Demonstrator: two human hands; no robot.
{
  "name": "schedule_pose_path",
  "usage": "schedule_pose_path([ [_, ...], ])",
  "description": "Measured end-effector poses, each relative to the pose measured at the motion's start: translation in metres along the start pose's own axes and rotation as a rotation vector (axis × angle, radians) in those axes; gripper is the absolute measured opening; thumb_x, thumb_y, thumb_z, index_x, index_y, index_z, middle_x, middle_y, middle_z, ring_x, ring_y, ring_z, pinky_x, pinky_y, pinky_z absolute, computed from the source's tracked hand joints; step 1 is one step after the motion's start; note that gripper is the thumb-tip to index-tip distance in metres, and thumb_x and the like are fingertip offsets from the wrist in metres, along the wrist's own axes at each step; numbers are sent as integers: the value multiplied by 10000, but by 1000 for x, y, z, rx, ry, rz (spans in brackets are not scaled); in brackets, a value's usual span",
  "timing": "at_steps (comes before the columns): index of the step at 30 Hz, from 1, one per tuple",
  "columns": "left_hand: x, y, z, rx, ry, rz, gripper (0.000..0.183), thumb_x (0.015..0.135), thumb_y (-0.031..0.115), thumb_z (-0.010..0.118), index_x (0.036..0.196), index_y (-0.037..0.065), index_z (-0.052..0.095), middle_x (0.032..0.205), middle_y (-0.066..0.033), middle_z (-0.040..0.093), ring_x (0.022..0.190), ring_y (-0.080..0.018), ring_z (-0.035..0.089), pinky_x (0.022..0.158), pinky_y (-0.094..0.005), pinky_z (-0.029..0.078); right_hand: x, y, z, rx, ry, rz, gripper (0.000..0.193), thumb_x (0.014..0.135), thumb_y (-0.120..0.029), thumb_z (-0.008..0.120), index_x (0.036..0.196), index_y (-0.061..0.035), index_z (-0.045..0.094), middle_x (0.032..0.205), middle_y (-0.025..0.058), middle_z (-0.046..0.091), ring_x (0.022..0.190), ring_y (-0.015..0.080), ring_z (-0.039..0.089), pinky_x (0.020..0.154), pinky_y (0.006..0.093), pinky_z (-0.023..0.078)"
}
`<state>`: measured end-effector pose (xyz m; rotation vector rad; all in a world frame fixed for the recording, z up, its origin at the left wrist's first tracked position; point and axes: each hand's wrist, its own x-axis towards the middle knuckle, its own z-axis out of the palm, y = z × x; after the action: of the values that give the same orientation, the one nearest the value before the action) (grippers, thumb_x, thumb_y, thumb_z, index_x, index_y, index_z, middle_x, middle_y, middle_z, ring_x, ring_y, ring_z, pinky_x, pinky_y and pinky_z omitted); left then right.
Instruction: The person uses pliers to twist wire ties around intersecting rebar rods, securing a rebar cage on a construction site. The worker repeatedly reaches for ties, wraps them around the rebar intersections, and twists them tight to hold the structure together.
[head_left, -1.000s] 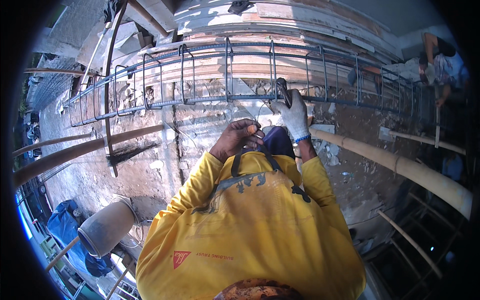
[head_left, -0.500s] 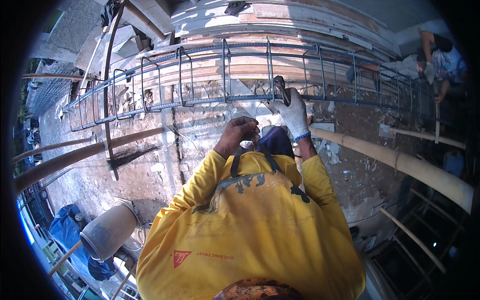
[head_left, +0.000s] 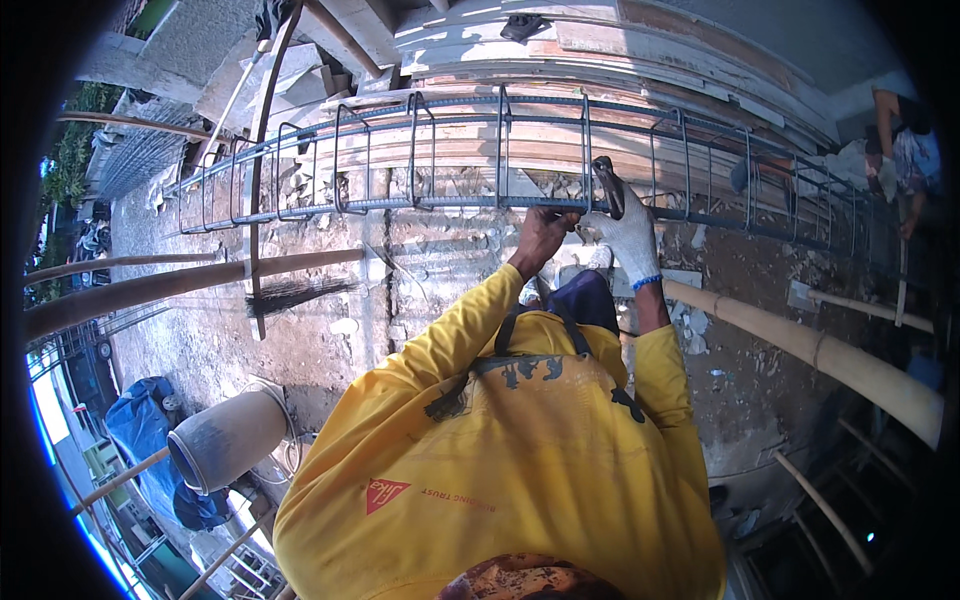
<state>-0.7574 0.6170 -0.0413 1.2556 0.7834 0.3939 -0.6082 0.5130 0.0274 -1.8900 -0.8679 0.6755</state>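
Note:
A long cage of ribbed steel bars with square stirrups (head_left: 502, 150) stretches across in front of me. My left hand (head_left: 542, 238), bare, is at the near bar, its fingers pinched together beside a stirrup. What it pinches is too small to make out. My right hand (head_left: 632, 240), in a pale knitted glove with a blue wrist cord, is closed round dark pincers (head_left: 607, 185). The head of the pincers rises above the near bar, close to the same stirrup. Little space separates the two hands.
Bamboo poles (head_left: 810, 343) (head_left: 190, 288) lie at both sides. A wooden strip (head_left: 258, 180) crosses the cage at left, near a bunch of thin dark wires (head_left: 300, 297). Planks (head_left: 660, 50) are stacked behind. A drum (head_left: 230, 437) stands lower left; another person (head_left: 908, 150) is far right.
My left hand has moved forward from near my body to the near bar. The pincers stay in my right hand. The whole view has shifted, so the scene sits further right.

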Motion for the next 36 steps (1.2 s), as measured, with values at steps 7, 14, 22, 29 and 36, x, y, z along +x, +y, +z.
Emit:
schedule_pose_path([
  [7,5,-16,6,-83,15,19,208,975,150,756,1064,-34,797,865,-86,758,751,-138,650,701,-311,526,-1,-6,0,-51,38,71,636,730,-243,948,1229,-27,620,991,135,722,899,259,694,818,418,539],
  [14,8,-15,9,-171,-20,62,188,973,196,782,1047,25,808,858,-36,737,754,-109,605,713,-297,498,-9,13,3,-167,148,-66,619,749,-278,962,1221,-34,643,973,119,730,849,248,686,802,394,548],
  [22,0,6,10,-177,11,-57,188,942,213,823,986,37,775,819,19,663,716,-92,536,652,-293,435,-10,20,8,-60,346,-71,294,990,-179,754,1227,-26,673,979,83,725,885,114,663,760,332,536],
  [29,0,6,17,-211,33,-25,155,948,181,811,898,49,747,740,30,621,636,-68,497,573,-279,390,-5,-4,0,-341,309,-92,225,999,-231,727,1001,-9,695,844,193,712,762,331,720,691,406,538],
  [36,0,3,19,-272,4,-17,192,954,178,791,1038,10,754,819,-26,683,695,-117,605,646,-283,476,8,-14,2,-275,358,-145,228,973,-228,745,913,-19,677,726,165,664,650,335,669,621,428,499],
])
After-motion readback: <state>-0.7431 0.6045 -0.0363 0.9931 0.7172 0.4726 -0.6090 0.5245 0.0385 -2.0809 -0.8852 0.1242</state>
